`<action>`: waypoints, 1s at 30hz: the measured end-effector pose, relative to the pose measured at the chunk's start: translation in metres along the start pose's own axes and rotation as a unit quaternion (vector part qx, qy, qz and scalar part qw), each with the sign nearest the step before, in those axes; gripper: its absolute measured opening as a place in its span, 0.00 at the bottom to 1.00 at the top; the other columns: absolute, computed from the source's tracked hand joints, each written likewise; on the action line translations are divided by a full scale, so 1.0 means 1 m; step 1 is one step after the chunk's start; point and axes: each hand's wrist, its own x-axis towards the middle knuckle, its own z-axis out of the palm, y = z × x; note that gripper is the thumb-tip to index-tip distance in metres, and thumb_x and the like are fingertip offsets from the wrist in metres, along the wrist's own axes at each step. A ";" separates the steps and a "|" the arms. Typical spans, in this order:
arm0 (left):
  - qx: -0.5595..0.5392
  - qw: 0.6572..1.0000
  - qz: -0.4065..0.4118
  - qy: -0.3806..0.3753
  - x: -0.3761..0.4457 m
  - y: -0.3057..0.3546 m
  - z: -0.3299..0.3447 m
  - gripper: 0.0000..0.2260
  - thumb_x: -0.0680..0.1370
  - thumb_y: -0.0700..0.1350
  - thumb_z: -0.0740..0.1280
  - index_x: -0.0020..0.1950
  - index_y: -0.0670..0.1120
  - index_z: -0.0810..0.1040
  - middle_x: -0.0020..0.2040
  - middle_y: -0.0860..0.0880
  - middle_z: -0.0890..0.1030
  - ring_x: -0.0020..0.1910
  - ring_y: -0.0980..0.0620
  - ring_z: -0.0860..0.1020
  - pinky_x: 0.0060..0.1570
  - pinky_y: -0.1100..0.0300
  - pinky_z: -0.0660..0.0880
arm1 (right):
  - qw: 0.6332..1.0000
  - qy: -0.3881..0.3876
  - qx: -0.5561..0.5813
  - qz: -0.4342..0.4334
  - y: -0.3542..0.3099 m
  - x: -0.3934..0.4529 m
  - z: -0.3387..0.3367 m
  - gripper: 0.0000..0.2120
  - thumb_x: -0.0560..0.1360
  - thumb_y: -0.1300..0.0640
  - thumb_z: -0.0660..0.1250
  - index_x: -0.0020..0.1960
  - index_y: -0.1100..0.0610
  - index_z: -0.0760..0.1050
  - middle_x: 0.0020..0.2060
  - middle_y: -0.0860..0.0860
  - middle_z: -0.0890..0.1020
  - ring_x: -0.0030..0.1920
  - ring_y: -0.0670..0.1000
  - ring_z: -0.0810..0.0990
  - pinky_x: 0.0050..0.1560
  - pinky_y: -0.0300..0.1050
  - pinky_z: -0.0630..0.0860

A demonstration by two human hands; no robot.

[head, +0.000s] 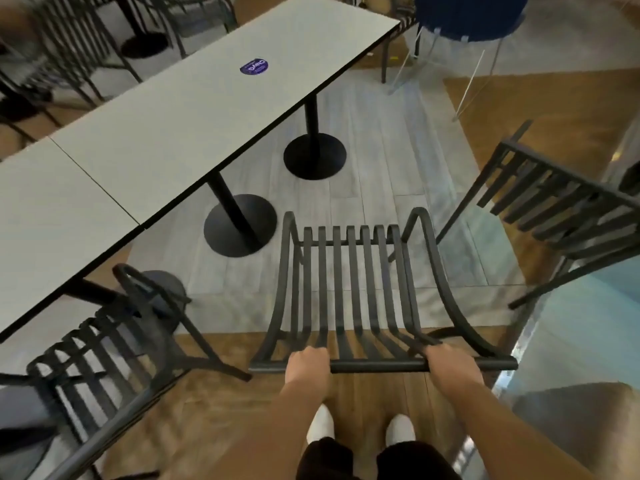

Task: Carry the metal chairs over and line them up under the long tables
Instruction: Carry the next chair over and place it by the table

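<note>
The person is holding a black slatted metal chair [360, 289] by the top rail of its backrest, seat pointing away toward the long desk [194, 109], most likely so it can be steered seat-first into the open gap along the desk's near edge, between the two round pedestal bases [240, 225]. The left hand [307, 366] is wrapping its fingers over the rail near its left end, and the right hand [450, 363] is gripping it near the right end; this wide two-point hold is probably keeping the chair level and square to the desk. A second chair [114, 337] is sitting at the near-left stretch of the desk edge, partly tucked, and a third chair [561, 206] is waiting on the floor to the right, well apart from the desk.
</note>
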 end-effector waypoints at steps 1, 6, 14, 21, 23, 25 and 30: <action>-0.006 1.000 -0.009 0.000 0.001 0.001 -0.001 0.12 0.84 0.38 0.61 0.67 0.44 0.74 0.63 0.43 0.79 0.63 0.43 0.77 0.62 0.51 0.73 | 1.000 0.000 -0.010 -0.014 0.003 0.010 -0.003 0.10 0.83 0.57 0.60 0.61 0.49 0.78 0.56 0.49 0.82 0.56 0.50 0.82 0.60 0.46 0.79; -0.060 0.995 -0.079 0.015 0.003 0.012 -0.005 0.11 0.85 0.39 0.59 0.66 0.44 0.75 0.62 0.44 0.80 0.61 0.44 0.79 0.61 0.52 0.74 | 0.992 0.005 -0.080 -0.094 0.014 0.057 -0.024 0.15 0.82 0.61 0.59 0.64 0.50 0.77 0.59 0.51 0.81 0.59 0.52 0.80 0.60 0.47 0.77; -0.152 0.967 -0.206 0.018 0.020 0.053 -0.010 0.11 0.84 0.41 0.60 0.65 0.47 0.75 0.60 0.47 0.81 0.60 0.46 0.79 0.63 0.53 0.71 | 0.962 0.004 -0.159 -0.220 0.031 0.124 -0.065 0.17 0.81 0.66 0.57 0.64 0.54 0.77 0.61 0.53 0.81 0.62 0.54 0.79 0.62 0.49 0.75; -0.204 0.940 -0.274 0.002 0.035 0.077 -0.023 0.12 0.83 0.40 0.60 0.66 0.48 0.75 0.61 0.48 0.80 0.63 0.46 0.78 0.67 0.53 0.68 | 0.943 0.009 -0.201 -0.266 0.033 0.167 -0.091 0.16 0.80 0.65 0.60 0.64 0.53 0.77 0.60 0.53 0.81 0.62 0.54 0.80 0.62 0.49 0.76; -0.222 0.931 -0.290 0.004 0.040 0.074 -0.027 0.12 0.83 0.40 0.60 0.66 0.48 0.75 0.61 0.48 0.80 0.62 0.46 0.77 0.67 0.52 0.67 | 0.937 0.018 -0.204 -0.283 0.028 0.178 -0.097 0.16 0.80 0.65 0.61 0.64 0.53 0.77 0.59 0.52 0.81 0.61 0.54 0.80 0.62 0.49 0.76; -0.229 0.927 -0.297 -0.004 0.045 0.070 -0.033 0.12 0.83 0.41 0.61 0.66 0.47 0.74 0.62 0.48 0.80 0.63 0.46 0.77 0.67 0.52 0.67 | 0.930 0.022 -0.218 -0.294 0.021 0.188 -0.106 0.16 0.80 0.65 0.60 0.64 0.53 0.77 0.60 0.52 0.81 0.61 0.54 0.80 0.62 0.49 0.76; -0.257 0.912 -0.318 -0.017 0.064 0.055 -0.052 0.11 0.82 0.41 0.64 0.64 0.48 0.76 0.60 0.48 0.81 0.62 0.46 0.78 0.68 0.51 0.66 | 0.918 0.033 -0.241 -0.312 0.000 0.215 -0.125 0.15 0.81 0.65 0.60 0.62 0.53 0.77 0.59 0.52 0.82 0.61 0.54 0.80 0.61 0.49 0.76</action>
